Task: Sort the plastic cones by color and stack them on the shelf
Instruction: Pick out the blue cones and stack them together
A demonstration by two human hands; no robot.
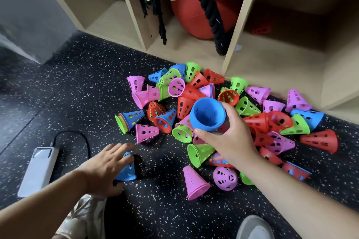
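Note:
A heap of perforated plastic cones (196, 91) in pink, green, red and blue lies on the speckled black floor before a beige shelf unit (231, 48). My right hand (227, 137) grips a stack of blue cones (207, 114), held above the pile with its wide mouth facing me. My left hand (105, 165) reaches with spread fingers over a single blue cone (127, 170) standing on the floor at lower left; its fingers touch the cone's tip and hide part of it. A red cone (261, 29) lies deep in the right shelf compartment.
The middle compartment holds a red ball (198, 13) and hanging black ropes (211, 11). A white power bank (37, 170) with a black cable lies on the floor at left. A grey shoe (254, 228) shows at the bottom edge. The left compartment (108, 23) has nothing in it.

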